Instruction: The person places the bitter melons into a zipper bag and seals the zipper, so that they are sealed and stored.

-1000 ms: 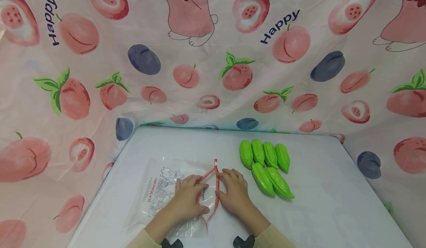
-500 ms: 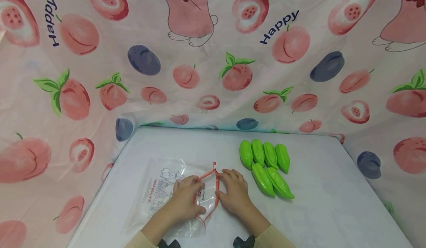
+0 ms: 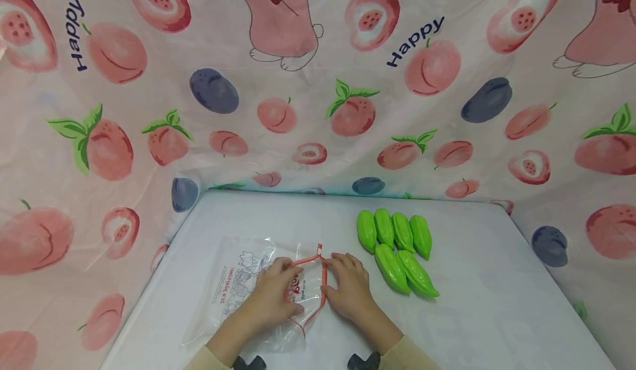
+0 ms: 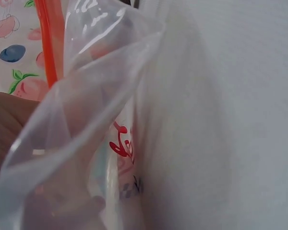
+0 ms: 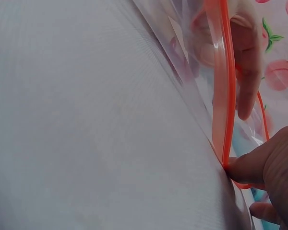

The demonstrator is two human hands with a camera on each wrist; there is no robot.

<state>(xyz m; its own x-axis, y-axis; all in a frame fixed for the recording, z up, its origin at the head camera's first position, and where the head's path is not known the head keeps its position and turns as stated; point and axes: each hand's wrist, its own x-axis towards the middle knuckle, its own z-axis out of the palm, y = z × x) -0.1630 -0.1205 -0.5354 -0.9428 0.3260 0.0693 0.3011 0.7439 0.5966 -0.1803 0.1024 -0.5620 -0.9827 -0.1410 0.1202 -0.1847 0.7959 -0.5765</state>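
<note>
A clear zip bag (image 3: 233,298) with an orange-red zip edge and printed drawings lies flat on the table, its mouth facing right and spread apart. My left hand (image 3: 270,295) is over the bag and holds the left side of the mouth back, thumb and forefinger wide apart. On the opposite side, my right hand (image 3: 350,287) grips the other orange edge (image 5: 225,96), with the thumb right at the zip. In the left wrist view the loose plastic (image 4: 81,115) covers part of the left hand. Right of the hands lie several bright green, ridged, pointed pods (image 3: 392,268) in two rows.
The table (image 3: 487,281) has a white cover. Around its back and sides hangs a pink curtain (image 3: 308,88) printed with fruit. Two dark wrist mounts (image 3: 364,360) show at the near edge.
My left hand has drawn its side of the bag's mouth leftward, so the opening is wider. The right hand has stayed nearly still on its edge. The green pods have not moved.
</note>
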